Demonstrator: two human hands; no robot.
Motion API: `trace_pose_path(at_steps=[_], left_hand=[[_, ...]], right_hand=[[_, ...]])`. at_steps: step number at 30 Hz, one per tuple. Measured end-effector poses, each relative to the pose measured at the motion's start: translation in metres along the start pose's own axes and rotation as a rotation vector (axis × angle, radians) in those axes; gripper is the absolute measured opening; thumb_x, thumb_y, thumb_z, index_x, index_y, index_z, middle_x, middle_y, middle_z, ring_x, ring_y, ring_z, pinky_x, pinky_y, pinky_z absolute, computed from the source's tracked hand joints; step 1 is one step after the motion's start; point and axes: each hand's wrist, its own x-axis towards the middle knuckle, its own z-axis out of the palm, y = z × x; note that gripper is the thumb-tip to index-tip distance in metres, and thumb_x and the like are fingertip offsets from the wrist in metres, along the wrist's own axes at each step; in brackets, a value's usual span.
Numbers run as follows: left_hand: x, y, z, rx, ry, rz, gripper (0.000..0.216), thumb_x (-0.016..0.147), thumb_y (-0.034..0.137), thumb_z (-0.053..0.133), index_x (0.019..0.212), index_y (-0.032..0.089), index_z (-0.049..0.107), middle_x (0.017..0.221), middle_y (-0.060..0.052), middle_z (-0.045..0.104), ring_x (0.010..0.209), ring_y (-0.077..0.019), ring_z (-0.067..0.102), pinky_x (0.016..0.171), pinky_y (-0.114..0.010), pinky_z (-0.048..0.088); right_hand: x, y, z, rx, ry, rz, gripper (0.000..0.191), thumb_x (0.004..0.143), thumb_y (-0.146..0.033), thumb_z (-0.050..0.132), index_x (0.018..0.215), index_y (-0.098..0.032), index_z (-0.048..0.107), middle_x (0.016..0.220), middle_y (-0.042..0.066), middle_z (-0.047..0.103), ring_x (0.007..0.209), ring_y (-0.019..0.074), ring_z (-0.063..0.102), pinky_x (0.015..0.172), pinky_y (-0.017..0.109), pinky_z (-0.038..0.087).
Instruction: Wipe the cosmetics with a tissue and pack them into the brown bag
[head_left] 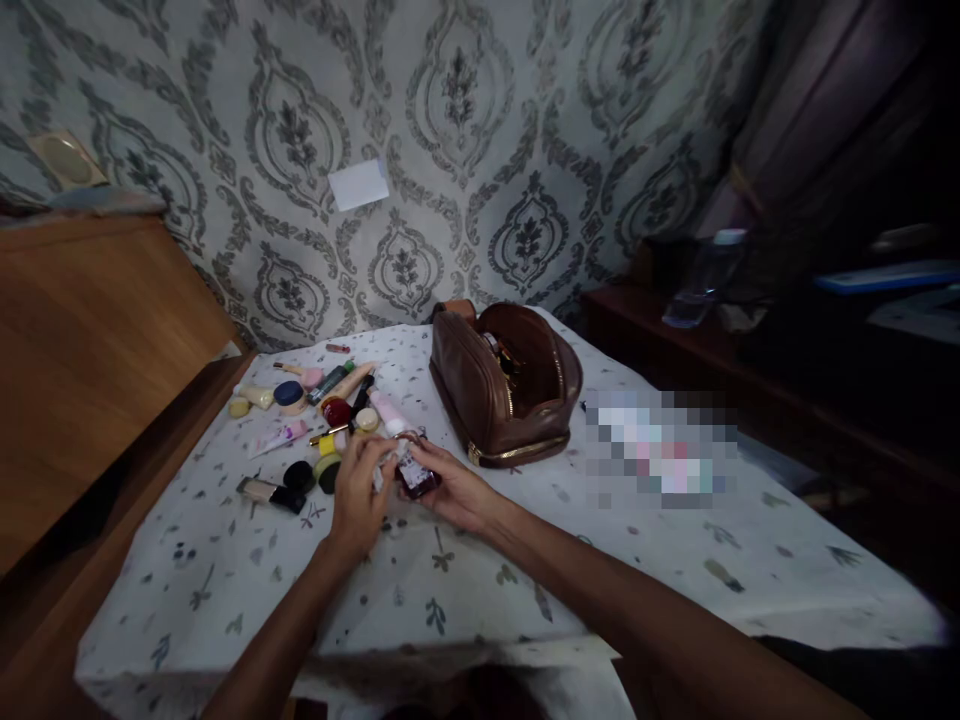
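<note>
A small dark-red bottle point(417, 477) with a pale label is gripped by my right hand point(459, 492), fingers closed round its side. My left hand point(358, 488) pinches a crumpled white tissue point(380, 470) against the bottle's left side. Just beyond my hands lie a pink-and-white tube point(386, 410), a cream round jar point(367, 419), a yellow-labelled item point(332, 443) and a dark-lidded jar point(328, 473). To the right of the hands stands a brown leather toiletry bag point(469, 385), unzipped, with some small items point(506, 358) inside.
More cosmetics are spread on the left of the patterned white tablecloth point(247, 570), among them a blue-lidded jar point(289, 395), a pink tube point(277, 438) and a black-capped bottle point(271, 493). A blurred-out item point(660, 450) lies right. A clear water bottle point(705, 280) stands on a side shelf.
</note>
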Motion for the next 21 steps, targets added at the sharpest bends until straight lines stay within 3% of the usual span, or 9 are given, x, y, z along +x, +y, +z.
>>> trace_pose_path(at_steps=[5,11,14,18,21], left_hand=[[0.006,-0.008,0.006,-0.168,0.155,-0.259,0.017,0.096,0.032,0.047,0.103,0.019,0.057,0.101,-0.006,0.061,0.099,-0.0213,0.057,0.092,-0.035,0.044],[-0.008,-0.004,0.014,-0.251,0.072,-0.342,0.02,0.098,0.035,0.043,0.107,0.021,0.054,0.102,-0.005,0.064,0.092,-0.0192,0.061,0.08,-0.03,0.05],[-0.014,0.001,0.015,-0.272,0.007,-0.324,0.019,0.097,0.034,0.045,0.106,0.021,0.055,0.101,-0.006,0.063,0.093,-0.0204,0.06,0.081,-0.033,0.049],[-0.019,0.012,0.013,-0.255,-0.082,-0.21,0.018,0.097,0.03,0.044,0.106,0.02,0.056,0.102,-0.008,0.061,0.096,-0.0219,0.058,0.087,-0.036,0.047],[-0.022,0.021,0.009,-0.234,-0.136,-0.122,0.017,0.098,0.026,0.043,0.108,0.02,0.056,0.102,-0.008,0.06,0.097,-0.0217,0.058,0.086,-0.035,0.046]], right_hand=[[0.001,0.002,-0.002,-0.036,0.074,-0.04,0.036,0.069,-0.021,0.084,0.102,-0.018,0.07,0.089,-0.001,0.072,0.078,0.0114,0.064,0.072,0.024,0.049],[0.008,0.001,-0.005,-0.067,0.107,-0.118,0.035,0.066,-0.028,0.086,0.097,-0.02,0.073,0.096,0.0,0.074,0.083,0.0124,0.065,0.078,0.023,0.048],[0.011,-0.001,-0.011,-0.024,0.157,-0.15,0.034,0.065,-0.03,0.087,0.094,-0.022,0.073,0.093,-0.002,0.074,0.081,0.0117,0.064,0.076,0.023,0.049],[0.01,-0.002,-0.012,-0.065,0.161,-0.106,0.028,0.072,-0.039,0.081,0.093,-0.022,0.072,0.088,0.0,0.073,0.08,0.0147,0.064,0.072,0.027,0.05],[0.006,-0.001,-0.008,-0.107,0.181,-0.094,0.032,0.068,-0.042,0.083,0.089,-0.02,0.072,0.086,0.001,0.071,0.078,0.0156,0.062,0.068,0.026,0.048]])
